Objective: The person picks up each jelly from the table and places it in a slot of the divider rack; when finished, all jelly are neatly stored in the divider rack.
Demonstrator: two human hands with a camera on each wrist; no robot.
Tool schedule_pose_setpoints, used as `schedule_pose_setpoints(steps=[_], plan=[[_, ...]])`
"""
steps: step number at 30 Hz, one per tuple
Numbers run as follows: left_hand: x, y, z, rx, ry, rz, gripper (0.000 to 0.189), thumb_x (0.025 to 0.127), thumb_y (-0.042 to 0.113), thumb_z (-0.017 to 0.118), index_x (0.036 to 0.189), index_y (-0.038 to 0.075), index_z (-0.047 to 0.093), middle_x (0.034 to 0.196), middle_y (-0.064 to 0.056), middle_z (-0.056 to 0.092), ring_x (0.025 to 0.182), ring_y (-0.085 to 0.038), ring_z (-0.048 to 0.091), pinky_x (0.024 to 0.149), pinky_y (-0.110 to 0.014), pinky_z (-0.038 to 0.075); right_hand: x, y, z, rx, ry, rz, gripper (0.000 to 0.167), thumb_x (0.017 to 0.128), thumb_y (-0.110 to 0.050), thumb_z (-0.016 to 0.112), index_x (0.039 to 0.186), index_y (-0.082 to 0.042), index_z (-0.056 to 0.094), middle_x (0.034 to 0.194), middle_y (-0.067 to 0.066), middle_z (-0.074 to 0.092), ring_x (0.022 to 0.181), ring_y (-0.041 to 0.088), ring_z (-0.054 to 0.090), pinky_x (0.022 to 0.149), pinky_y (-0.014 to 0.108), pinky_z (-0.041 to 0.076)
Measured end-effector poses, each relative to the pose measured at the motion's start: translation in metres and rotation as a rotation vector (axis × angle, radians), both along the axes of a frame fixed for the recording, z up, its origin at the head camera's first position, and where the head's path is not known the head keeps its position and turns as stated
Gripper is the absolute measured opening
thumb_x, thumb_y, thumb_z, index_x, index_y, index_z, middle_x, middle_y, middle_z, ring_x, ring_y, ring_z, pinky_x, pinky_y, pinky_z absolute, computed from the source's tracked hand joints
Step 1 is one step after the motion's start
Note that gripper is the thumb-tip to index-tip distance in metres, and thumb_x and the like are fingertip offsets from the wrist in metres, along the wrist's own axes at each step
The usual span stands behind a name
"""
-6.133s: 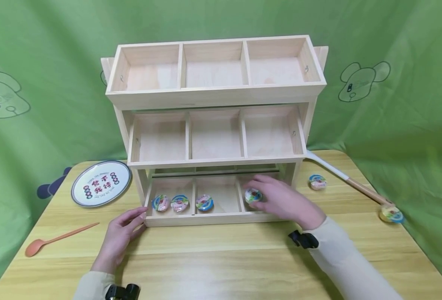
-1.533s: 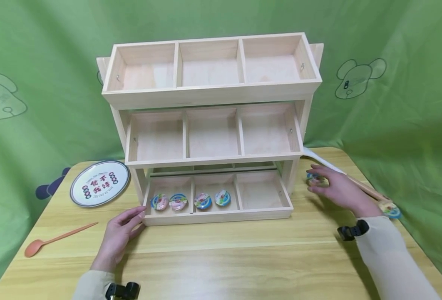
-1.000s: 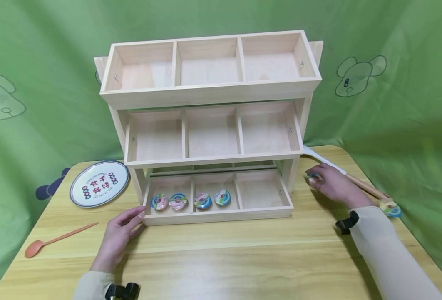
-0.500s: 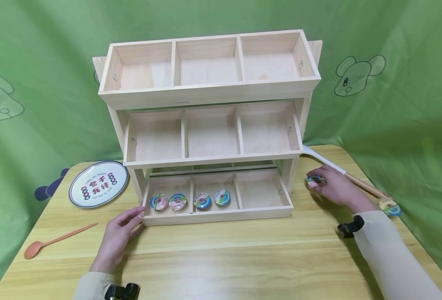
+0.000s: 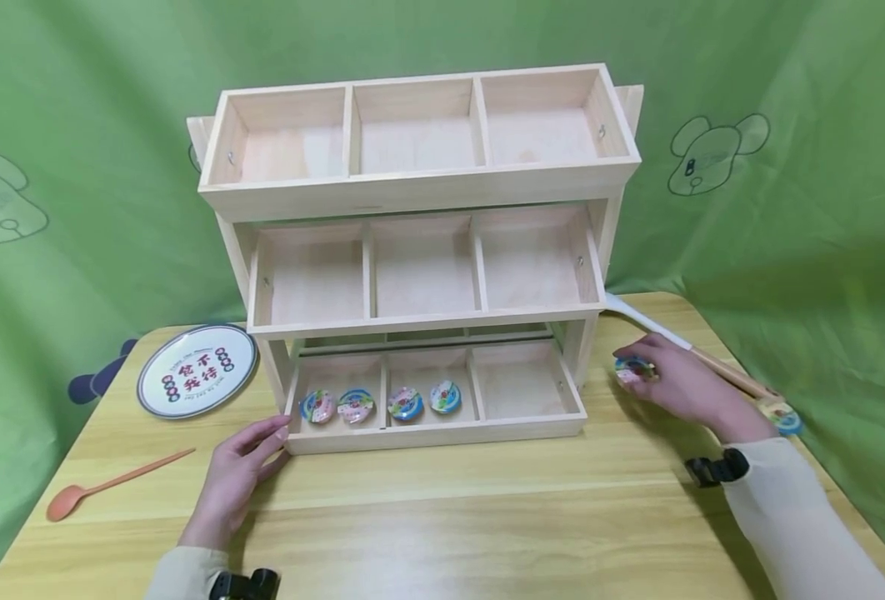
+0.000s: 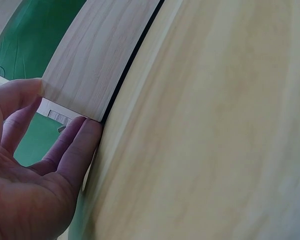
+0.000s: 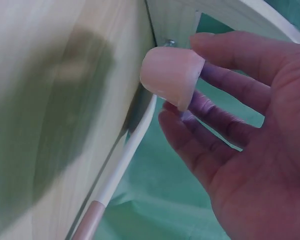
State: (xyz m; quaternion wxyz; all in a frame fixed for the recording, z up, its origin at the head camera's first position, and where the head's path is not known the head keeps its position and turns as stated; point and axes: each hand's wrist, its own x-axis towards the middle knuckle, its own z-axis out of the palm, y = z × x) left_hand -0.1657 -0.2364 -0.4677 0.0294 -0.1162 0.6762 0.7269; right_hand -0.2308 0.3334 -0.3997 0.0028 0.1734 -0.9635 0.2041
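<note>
With thumb and fingertips, my right hand [image 5: 686, 385] pinches a small pink jelly cup [image 7: 172, 75] by its lidded end, right of the wooden rack. Its colourful lid shows in the head view. My left hand [image 5: 238, 475] holds the front left corner of the rack's bottom tray [image 5: 442, 435]; in the left wrist view the thumb is at the top edge and fingers at the lower edge. Two pink-sided jelly cups [image 5: 356, 406] sit in that tray's left compartment. Two more cups [image 5: 446, 397] with blue rims lie in the middle one.
Two more three-part trays, the middle tray [image 5: 427, 319] and top tray [image 5: 420, 185], rise above. A round plate [image 5: 198, 371] and an orange spoon [image 5: 67, 502] lie left. At right, a white utensil with a wooden handle [image 5: 731, 375] lies beside another jelly cup [image 5: 787, 422].
A jelly cup my right hand had at the tray's right compartment now lies in the middle one. That hand has moved right and taken another cup. My left hand has stayed at the corner.
</note>
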Motion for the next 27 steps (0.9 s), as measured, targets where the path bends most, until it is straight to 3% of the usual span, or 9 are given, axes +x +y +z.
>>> schedule_pose_setpoints(steps=[7, 13, 27], plan=[[0.001, 0.0, 0.0, 0.002, 0.005, 0.002, 0.032, 0.094, 0.006, 0.065, 0.124, -0.004, 0.062, 0.121, -0.006, 0.058, 0.109, -0.017, 0.06, 0.096, -0.033, 0.054, 0.011, -0.004, 0.009, -0.002, 0.003, 0.008, 0.041, 0.088, -0.01, 0.072, 0.125, 0.004, 0.06, 0.129, 0.026, 0.047, 0.112, 0.046, 0.05, 0.091, 0.062, 0.046], [0.001, 0.0, 0.002, 0.002, 0.002, 0.002, 0.031, 0.095, 0.007, 0.065, 0.124, -0.003, 0.063, 0.122, -0.007, 0.057, 0.11, -0.017, 0.06, 0.096, -0.032, 0.054, 0.021, -0.011, 0.018, -0.001, 0.014, 0.017, 0.039, 0.088, -0.012, 0.073, 0.123, 0.004, 0.061, 0.124, 0.022, 0.05, 0.105, 0.039, 0.053, 0.086, 0.054, 0.049], [0.002, 0.0, 0.001, 0.009, 0.002, 0.001, 0.028, 0.095, 0.008, 0.066, 0.122, 0.001, 0.066, 0.121, -0.004, 0.058, 0.11, -0.016, 0.06, 0.096, -0.033, 0.054, 0.038, -0.032, 0.036, 0.017, 0.041, 0.086, 0.037, 0.088, -0.011, 0.072, 0.122, 0.002, 0.063, 0.118, 0.015, 0.054, 0.103, 0.031, 0.056, 0.086, 0.049, 0.052]])
